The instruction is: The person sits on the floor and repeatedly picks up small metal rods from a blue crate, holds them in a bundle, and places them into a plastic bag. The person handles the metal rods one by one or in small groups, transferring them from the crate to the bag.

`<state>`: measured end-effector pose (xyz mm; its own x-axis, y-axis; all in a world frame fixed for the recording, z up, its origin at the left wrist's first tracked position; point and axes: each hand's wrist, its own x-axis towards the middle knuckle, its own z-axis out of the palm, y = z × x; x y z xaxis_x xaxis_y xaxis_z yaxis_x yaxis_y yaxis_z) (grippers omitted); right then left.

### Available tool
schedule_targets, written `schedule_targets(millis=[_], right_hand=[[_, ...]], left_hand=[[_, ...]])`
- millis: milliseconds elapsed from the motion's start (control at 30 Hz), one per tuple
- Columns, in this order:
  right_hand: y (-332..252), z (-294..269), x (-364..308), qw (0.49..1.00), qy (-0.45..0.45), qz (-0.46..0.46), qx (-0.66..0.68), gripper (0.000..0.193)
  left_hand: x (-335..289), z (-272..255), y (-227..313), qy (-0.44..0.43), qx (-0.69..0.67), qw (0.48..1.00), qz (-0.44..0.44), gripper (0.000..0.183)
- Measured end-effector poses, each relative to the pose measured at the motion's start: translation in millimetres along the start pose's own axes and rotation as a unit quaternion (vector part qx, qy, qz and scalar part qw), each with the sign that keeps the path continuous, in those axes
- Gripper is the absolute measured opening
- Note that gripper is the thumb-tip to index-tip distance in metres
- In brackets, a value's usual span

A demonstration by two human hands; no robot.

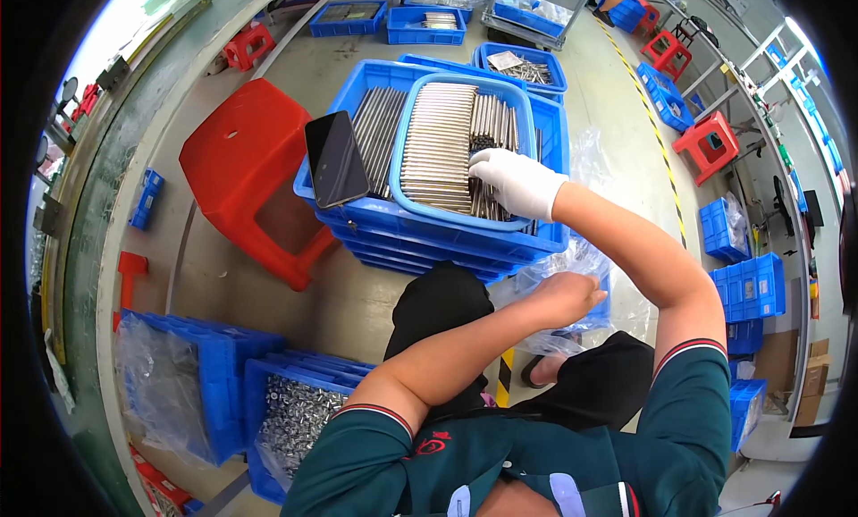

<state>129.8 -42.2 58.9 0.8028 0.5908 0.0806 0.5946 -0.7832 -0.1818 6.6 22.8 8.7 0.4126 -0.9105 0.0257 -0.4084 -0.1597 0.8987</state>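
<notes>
My right hand, in a white glove, reaches into a light blue tray of slim metal rods. Its curled fingertips press on the rods where two groups meet. A long row of silver rods fills the left of the tray; on the right, more rods are bunched, partly hidden by the glove. Bare and curled closed, my left hand hovers over my lap, in front of the clear plastic; whatever it may hold is hidden. The tray rests on a larger blue crate atop a stack.
A black phone leans on the crate's left side, over darker rods. Left of it stands a red stool. Small metal parts fill a bin at lower left. Behind the stack is another rod bin. Clear plastic lies at right.
</notes>
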Motion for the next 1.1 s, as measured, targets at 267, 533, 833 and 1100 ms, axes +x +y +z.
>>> schedule_targets(millis=[267,533,833,1100], right_hand=[[-11.1,2.8,-2.7,0.994,0.002,0.111,0.007,0.036],[-4.9,-7.9,-14.2,0.995,0.078,0.066,0.004,0.033],[35.3,-56.5,-145.9,0.925,0.261,0.264,0.078,0.023],[103.2,34.5,-318.0,0.778,0.081,0.578,0.231,0.026]], left_hand=[[0.2,2.4,-2.4,0.006,0.006,1.000,0.014,0.035],[2.0,3.4,-0.5,0.006,0.002,1.000,-0.011,0.037],[17.3,14.3,-27.2,0.017,-0.116,0.993,0.016,0.030],[18.1,7.3,-0.2,-0.029,-0.480,0.870,-0.112,0.022]])
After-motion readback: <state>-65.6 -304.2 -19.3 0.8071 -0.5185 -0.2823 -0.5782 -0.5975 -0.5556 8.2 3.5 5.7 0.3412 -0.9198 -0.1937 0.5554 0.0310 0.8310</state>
